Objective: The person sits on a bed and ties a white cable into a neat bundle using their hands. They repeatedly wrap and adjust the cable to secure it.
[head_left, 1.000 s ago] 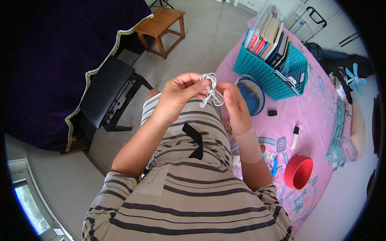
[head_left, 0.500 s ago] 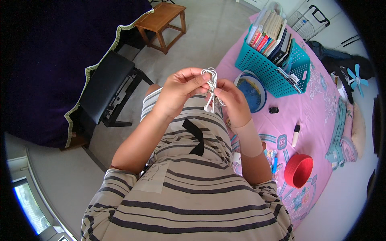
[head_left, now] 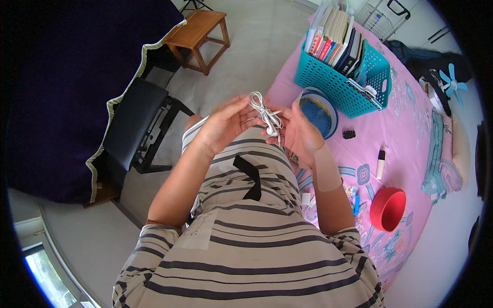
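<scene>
A bundle of white wired earphones (head_left: 266,114) is wound up with its cord wrapped round its middle; an earbud hangs at the lower end. It rests across the loosely spread fingers of my right hand (head_left: 300,131), which holds it from below with the thumb lifted off. My left hand (head_left: 226,126) is open beside it, fingers apart and their tips at the bundle's left edge. Both hands are in front of my striped clothing, at the bed's edge.
On the pink bedspread (head_left: 354,154) stand a teal basket (head_left: 328,84) of books, a round blue-lined container (head_left: 316,115) and a red bowl-shaped basket (head_left: 387,209). A small black object (head_left: 348,134) and a white tube with a black cap (head_left: 380,165) lie nearby. A black bench (head_left: 136,120) and wooden stool (head_left: 197,28) are left.
Both hands have loosened from a pinch and spread their fingers. The earphone bundle now lies tilted on the fingers instead of hanging between the fingertips.
</scene>
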Demonstrator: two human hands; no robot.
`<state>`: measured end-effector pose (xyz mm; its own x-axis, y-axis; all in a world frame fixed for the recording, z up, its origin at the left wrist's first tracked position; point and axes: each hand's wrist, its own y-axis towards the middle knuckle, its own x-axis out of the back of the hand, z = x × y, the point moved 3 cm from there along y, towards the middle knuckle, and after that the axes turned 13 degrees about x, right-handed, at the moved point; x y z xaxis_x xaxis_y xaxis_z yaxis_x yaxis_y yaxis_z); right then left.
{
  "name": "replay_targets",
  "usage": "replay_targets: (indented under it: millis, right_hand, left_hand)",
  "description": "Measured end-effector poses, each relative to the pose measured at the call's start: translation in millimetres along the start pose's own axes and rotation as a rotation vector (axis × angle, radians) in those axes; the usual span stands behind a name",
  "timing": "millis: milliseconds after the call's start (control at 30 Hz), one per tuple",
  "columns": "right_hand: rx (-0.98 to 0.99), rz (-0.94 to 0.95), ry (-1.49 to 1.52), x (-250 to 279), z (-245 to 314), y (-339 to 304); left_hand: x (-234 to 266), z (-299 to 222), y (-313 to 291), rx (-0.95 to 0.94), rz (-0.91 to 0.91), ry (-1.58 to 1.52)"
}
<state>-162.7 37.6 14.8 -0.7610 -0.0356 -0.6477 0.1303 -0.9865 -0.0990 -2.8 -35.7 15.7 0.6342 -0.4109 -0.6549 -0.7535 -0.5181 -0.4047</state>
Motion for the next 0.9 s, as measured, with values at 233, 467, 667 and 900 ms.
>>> replay_targets:
  millis: [233, 467, 667, 900]
  right_hand:
    - [-0.037, -0.054, 0.052, 32, -21, -5]
    - [0.152, -0.404, 0.129, 141, -23, -9]
    - [0.044, -0.688, -0.173, 262, -33, 10]
    - [0.010, -0.537, -0.044, 253, -22, 11]
  left_hand:
    - [-6, 13, 6, -0.001, -0.032, 0.187]
    - [33, 62, 23, 0.015, -0.189, 0.387]
    - [42, 102, 31, 0.100, -0.097, 0.427]
    - [49, 105, 34, 0.069, -0.084, 0.466]
